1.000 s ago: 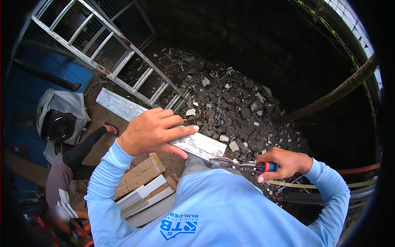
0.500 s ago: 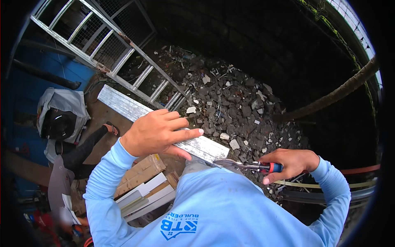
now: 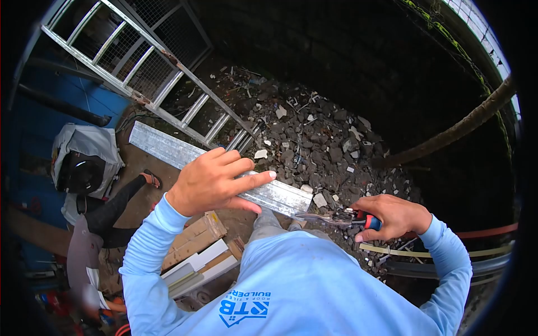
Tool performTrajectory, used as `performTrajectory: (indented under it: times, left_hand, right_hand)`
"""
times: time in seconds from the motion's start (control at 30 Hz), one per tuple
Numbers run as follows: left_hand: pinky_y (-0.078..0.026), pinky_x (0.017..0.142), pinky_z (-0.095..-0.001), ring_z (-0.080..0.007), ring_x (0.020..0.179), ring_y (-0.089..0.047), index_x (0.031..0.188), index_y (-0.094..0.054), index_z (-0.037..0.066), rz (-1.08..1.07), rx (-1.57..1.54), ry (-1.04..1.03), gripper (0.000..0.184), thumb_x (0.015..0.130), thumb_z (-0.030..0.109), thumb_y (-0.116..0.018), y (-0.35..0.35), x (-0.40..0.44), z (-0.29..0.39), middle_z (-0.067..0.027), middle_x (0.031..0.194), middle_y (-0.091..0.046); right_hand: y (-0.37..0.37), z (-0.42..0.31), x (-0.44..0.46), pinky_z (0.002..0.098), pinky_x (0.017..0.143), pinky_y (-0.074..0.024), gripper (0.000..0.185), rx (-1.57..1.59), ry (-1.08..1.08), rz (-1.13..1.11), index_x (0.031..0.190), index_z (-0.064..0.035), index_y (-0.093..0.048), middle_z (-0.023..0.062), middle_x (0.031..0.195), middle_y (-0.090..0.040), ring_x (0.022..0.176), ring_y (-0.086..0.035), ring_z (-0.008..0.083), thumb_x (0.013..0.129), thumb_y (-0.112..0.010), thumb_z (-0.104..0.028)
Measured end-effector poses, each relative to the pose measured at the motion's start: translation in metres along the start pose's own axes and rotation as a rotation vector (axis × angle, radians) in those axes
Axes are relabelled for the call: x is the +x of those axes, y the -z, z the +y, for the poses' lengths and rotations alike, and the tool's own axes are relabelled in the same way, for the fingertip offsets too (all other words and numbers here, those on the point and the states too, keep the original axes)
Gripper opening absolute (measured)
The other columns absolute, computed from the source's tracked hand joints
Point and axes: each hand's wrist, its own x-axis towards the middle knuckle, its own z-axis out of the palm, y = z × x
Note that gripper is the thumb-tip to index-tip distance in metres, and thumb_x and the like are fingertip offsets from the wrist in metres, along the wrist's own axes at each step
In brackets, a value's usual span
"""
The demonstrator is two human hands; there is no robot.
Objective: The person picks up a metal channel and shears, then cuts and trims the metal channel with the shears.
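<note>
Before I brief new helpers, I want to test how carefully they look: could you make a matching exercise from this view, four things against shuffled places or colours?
1. Metal strip
2. Snips
3. Ladder
4. Shirt

A. Held in the right hand
B. Light blue, with a darker blue logo
C. Held in the left hand
D. At the upper left of the view

Pairs: 1-C, 2-A, 3-D, 4-B

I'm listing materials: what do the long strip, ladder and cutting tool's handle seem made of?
Long strip: metal, perhaps galvanised steel, by its mottled silvery sheen.
Ladder: metal, possibly aluminium, by its dull silver rails, stained brown in places.
Handle: probably plastic or rubber, by its red and blue colouring.
</note>
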Motion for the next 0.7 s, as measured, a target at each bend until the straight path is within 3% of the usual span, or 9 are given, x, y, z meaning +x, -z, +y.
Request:
performTrajectory:
  times: [0.2,0.37,0.7]
  left_hand:
    - [-0.05,0.071,-0.0334,-0.0192,0.082,-0.061,0.136,-0.075,0.022,-0.057,-0.06,0.049,0.071,0.08,0.066,-0.079,0.0,0.001,-0.005,-0.0014,0.097,-0.065]
    - [-0.05,0.072,-0.0332,-0.0189,0.082,-0.061,0.137,-0.075,0.023,0.039,0.0,0.001,0.072,0.08,0.066,-0.08,-0.003,0.004,0.0,-0.0008,0.097,-0.065]
    - [-0.052,0.072,-0.0335,-0.0203,0.082,-0.062,0.135,-0.076,0.021,-0.033,-0.09,0.026,0.07,0.081,0.065,-0.079,-0.013,0.0,0.001,-0.0013,0.096,-0.066]
  right_hand:
    - [0.003,0.003,0.007,0.0507,0.088,-0.0566,0.078,0.097,0.004,-0.046,0.13,0.0095,-0.063,0.0252,0.111,-0.07,0.1,-0.071,0.0445,0.094,-0.08,-0.058]
    - [0.004,0.0,0.007,0.05,0.09,-0.056,0.078,0.032,0.04,0.014,0.132,0.0091,-0.063,0.0249,0.113,-0.07,0.103,-0.07,0.0435,0.093,-0.081,-0.056]
    - [-0.007,0.004,0.01,0.0507,0.076,-0.0553,0.061,0.046,0.007,0.021,0.109,0.0048,-0.07,0.0219,0.089,-0.07,0.083,-0.07,0.0446,0.092,-0.083,-0.052]
